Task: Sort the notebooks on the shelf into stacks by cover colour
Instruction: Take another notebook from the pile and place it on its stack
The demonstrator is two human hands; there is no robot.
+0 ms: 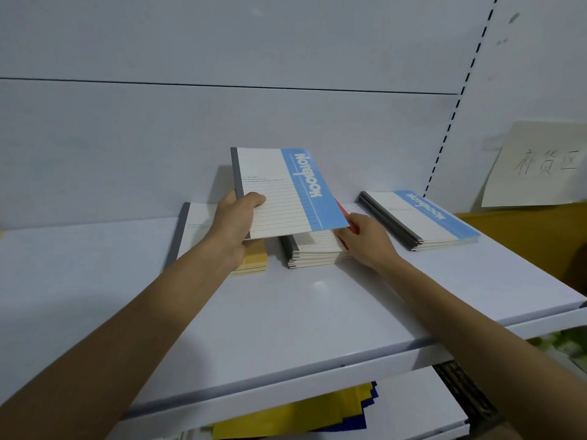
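Left hand (236, 222) grips the blue notebook (286, 192) at its grey spine, thumb on the cover, raised over the shelf (286, 312). The long axis runs away from the viewer, spine left, blue band right. Right hand (365, 239) is at the red-edged middle stack (313, 254), fingertips hidden, grip unclear; yellow stack (254, 258) sits left, apparently part-covered by the wrist, blue stack (422, 217) right.

1. I see the left hand (236, 223) gripping a blue notebook (286, 192), thumb on its cover, held tilted above the middle stack (313, 252).
2. The right hand (365, 239) pinches the edge of a red notebook (354, 229) atop that stack.
3. On the shelf (286, 312), a yellow stack (254, 258) lies under the left hand, and a blue stack (422, 217) sits to the right.
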